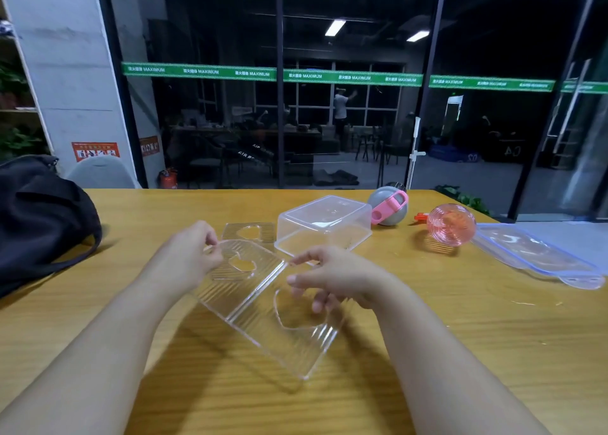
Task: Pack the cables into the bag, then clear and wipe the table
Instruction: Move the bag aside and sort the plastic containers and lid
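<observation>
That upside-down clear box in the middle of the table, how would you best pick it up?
The clear box rests mouth-down, so no rim is free to hook. I would come from above and span its two long side walls, which look flat and parallel. The near side seems open; the pink-strapped grey ball crowds its right.

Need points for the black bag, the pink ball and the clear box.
black bag (42, 224), head view, middle of its dark fabric body
pink ball (451, 225), head view, centre of its ribbed shell
clear box (324, 225), head view, middle of its upturned base
</observation>
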